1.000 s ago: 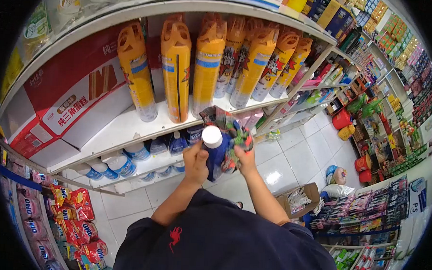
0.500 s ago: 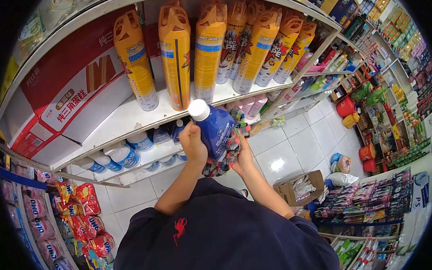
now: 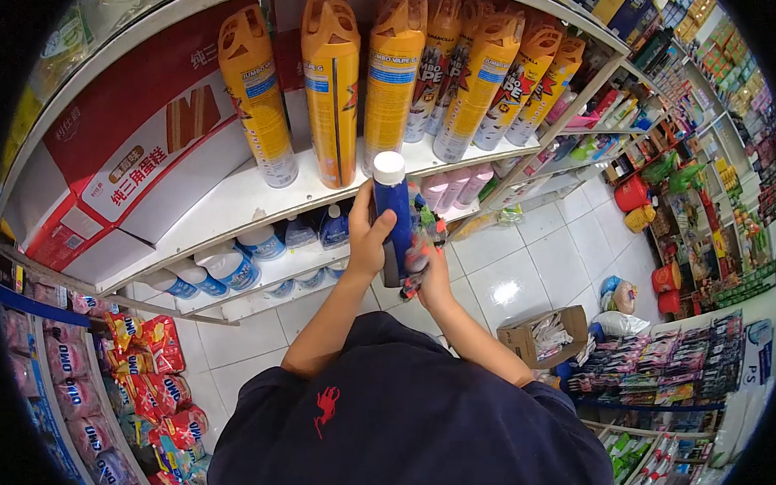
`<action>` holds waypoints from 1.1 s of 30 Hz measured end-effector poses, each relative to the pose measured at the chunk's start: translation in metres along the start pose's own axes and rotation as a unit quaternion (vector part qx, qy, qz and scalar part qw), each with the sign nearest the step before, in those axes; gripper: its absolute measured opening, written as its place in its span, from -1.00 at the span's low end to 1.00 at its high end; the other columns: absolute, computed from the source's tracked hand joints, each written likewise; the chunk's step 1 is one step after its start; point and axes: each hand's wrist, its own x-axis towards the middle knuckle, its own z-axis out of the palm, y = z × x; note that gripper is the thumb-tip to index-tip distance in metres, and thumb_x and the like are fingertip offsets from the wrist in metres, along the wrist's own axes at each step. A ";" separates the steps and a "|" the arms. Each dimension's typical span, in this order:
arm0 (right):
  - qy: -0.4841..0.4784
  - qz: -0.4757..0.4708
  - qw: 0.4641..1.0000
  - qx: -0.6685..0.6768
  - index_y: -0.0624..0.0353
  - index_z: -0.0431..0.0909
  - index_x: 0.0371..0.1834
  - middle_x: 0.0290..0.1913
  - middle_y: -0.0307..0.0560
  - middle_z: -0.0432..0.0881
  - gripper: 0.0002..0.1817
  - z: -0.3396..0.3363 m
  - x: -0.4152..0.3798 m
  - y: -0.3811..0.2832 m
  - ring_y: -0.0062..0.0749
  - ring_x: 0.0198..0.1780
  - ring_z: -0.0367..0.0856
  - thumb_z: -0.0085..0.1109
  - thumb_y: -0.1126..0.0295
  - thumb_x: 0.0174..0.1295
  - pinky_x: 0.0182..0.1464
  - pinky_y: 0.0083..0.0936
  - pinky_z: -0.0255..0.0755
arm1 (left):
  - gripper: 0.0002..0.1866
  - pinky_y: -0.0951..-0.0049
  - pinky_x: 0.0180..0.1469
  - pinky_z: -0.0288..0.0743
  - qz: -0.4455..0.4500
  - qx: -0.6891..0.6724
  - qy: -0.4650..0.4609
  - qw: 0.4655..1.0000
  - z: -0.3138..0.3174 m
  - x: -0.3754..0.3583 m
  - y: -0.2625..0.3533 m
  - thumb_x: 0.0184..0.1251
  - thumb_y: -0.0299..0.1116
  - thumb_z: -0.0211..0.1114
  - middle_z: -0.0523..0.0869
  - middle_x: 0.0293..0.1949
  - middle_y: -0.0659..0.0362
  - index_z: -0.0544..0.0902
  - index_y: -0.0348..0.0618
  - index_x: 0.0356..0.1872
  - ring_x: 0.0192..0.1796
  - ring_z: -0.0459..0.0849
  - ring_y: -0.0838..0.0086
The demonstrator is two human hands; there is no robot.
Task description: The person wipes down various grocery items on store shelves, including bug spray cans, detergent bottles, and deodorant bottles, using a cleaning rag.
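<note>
Blue bottle (image 3: pixel 396 217) now turned narrow side up, label face gone from view. Left hand (image 3: pixel 370 238) grips its side, in front of the shelf (image 3: pixel 308 204); right hand (image 3: pixel 435 277) holds patterned cloth (image 3: pixel 424 231) against it. Cloth blurred; right fingertips and bottle's base hard to make out.

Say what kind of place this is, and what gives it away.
Likely a small shop: tall yellow spray cans lined up on a white shelf, rows of OMO packs at lower left, and many small hanging packets at lower right.
</note>
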 end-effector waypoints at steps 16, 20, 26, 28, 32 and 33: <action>-0.076 -0.155 0.967 -0.190 0.30 0.45 -0.31 -0.36 -0.17 0.53 -0.80 0.015 0.015 -0.088 -0.55 -0.35 0.48 0.12 0.45 -0.01 -0.25 -0.63 0.34 | -0.34 0.32 0.07 0.17 0.092 0.323 -0.129 0.933 -0.015 -0.012 -0.020 -0.29 -0.18 0.36 0.43 -0.15 -0.05 0.38 -0.35 -0.09 -0.01 0.36 0.12; 0.000 -0.117 0.993 0.000 0.28 0.39 -0.20 -0.28 -0.12 0.50 -0.76 -0.003 0.025 -0.076 -0.46 -0.29 0.50 0.01 0.47 0.04 -0.24 -0.54 0.38 | -0.35 0.37 0.10 0.16 0.051 0.240 -0.126 0.961 -0.035 -0.022 -0.017 -0.23 -0.17 0.37 0.44 -0.11 0.00 0.38 -0.32 -0.07 0.04 0.36 0.21; 0.045 0.019 0.998 -0.050 0.27 0.36 -0.14 -0.26 -0.13 0.51 -0.73 -0.067 0.015 -0.031 -0.47 -0.27 0.51 -0.02 0.42 0.08 -0.23 -0.52 0.41 | -0.31 0.41 0.03 0.26 -0.091 0.309 -0.023 0.946 -0.103 -0.066 -0.034 -0.23 -0.16 0.40 0.48 -0.12 0.00 0.38 -0.32 -0.03 -0.03 0.44 0.31; 0.082 0.058 0.994 -0.047 0.29 0.38 -0.17 -0.27 -0.11 0.52 -0.74 -0.085 0.011 -0.017 -0.43 -0.29 0.54 -0.01 0.41 0.08 -0.26 -0.51 0.45 | -0.34 0.40 0.00 0.30 -0.083 0.392 0.025 0.916 -0.128 -0.077 -0.042 -0.27 -0.17 0.42 0.49 -0.15 -0.02 0.42 -0.34 -0.10 -0.07 0.47 0.28; 0.123 0.073 0.989 -0.042 0.29 0.38 -0.18 -0.28 -0.11 0.52 -0.74 -0.097 0.002 0.000 -0.43 -0.32 0.54 0.00 0.41 0.07 -0.28 -0.51 0.46 | -0.39 0.37 -0.13 0.38 -0.071 0.504 0.083 0.857 -0.165 -0.090 -0.056 -0.33 -0.13 0.43 0.53 -0.25 -0.02 0.47 -0.33 -0.23 -0.20 0.52 0.22; 0.118 0.075 0.989 -0.044 0.29 0.38 -0.18 -0.28 -0.11 0.52 -0.74 -0.097 0.000 0.003 -0.43 -0.31 0.54 0.00 0.41 0.07 -0.27 -0.51 0.46 | -0.40 0.36 -0.17 0.40 -0.081 0.565 0.089 0.817 -0.171 -0.090 -0.058 -0.35 -0.12 0.44 0.54 -0.28 -0.02 0.47 -0.32 -0.27 -0.23 0.52 0.21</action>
